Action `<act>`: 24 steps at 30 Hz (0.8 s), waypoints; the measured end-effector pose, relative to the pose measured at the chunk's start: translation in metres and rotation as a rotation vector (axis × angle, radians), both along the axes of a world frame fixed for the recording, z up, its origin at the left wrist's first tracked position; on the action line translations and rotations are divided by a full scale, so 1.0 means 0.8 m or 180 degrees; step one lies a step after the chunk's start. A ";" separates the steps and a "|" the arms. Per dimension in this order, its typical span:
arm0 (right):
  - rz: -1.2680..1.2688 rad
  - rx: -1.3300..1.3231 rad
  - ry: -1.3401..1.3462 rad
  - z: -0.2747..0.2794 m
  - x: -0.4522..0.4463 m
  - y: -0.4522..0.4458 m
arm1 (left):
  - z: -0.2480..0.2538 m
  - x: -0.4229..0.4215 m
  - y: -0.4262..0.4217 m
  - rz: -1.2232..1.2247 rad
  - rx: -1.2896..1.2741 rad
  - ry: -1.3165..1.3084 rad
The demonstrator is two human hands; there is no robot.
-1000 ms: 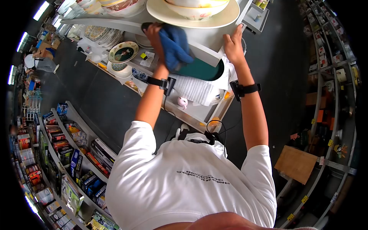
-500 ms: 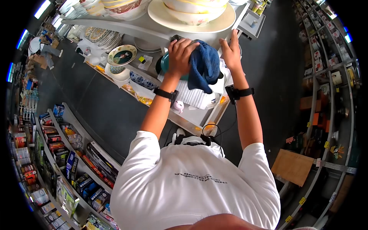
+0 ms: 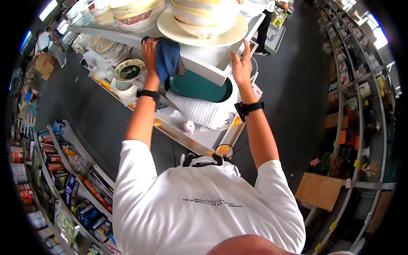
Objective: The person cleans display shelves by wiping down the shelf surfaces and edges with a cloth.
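Note:
My left hand (image 3: 150, 56) is closed on a blue cloth (image 3: 167, 59), which hangs against the front edge of the upper white shelf (image 3: 199, 59). At that shelf's right corner is my right hand (image 3: 242, 66), its fingers stretched out and the palm beside the edge, holding nothing. A large cream plate (image 3: 231, 38) carrying stacked bowls (image 3: 199, 29) stands on the shelf above. Below it lie a green oval tray (image 3: 199, 88) and white ribbed wrapping (image 3: 197, 111). A small pink figure (image 3: 189, 126) sits near the lower shelf's front edge.
More bowls (image 3: 138, 19) stand at the upper left, over stacked plates (image 3: 106, 49) and a flowered plate (image 3: 129, 70). Packed shelves flank both sides, with a cardboard sheet (image 3: 318, 191) at right. One person stands beyond the shelf; another bends at far left.
The blue cloth and my left hand moved right across the shelf front, then back left. My right hand stays by the corner. A person's legs now show behind the shelf.

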State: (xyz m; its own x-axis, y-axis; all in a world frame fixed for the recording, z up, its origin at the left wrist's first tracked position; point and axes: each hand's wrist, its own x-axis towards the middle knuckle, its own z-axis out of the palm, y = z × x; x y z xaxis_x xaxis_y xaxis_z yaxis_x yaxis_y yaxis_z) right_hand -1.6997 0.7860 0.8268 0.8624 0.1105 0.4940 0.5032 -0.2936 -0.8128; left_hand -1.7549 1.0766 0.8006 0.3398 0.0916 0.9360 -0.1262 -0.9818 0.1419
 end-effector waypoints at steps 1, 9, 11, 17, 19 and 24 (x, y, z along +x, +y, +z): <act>0.0023 0.0008 -0.0074 -0.004 0.001 0.001 | -0.005 0.000 -0.024 -0.0028 0.0031 0.0047; 0.0999 0.0095 0.0479 -0.023 0.023 -0.046 | -0.001 -0.052 -0.232 -0.0359 -0.0667 0.0481; 0.1222 0.0806 0.1269 -0.010 -0.028 -0.078 | 0.018 -0.055 -0.236 -0.0278 -0.0758 0.0408; 0.2863 0.0199 0.2289 -0.080 -0.099 -0.138 | 0.023 -0.053 -0.194 -0.0626 -0.0058 0.0738; 0.3391 0.0612 0.2277 -0.084 -0.112 -0.127 | 0.020 -0.055 -0.214 -0.0339 -0.0134 0.0743; 0.3160 0.0807 0.2066 -0.064 -0.097 -0.115 | 0.050 -0.085 -0.270 -0.0145 -0.0630 0.1316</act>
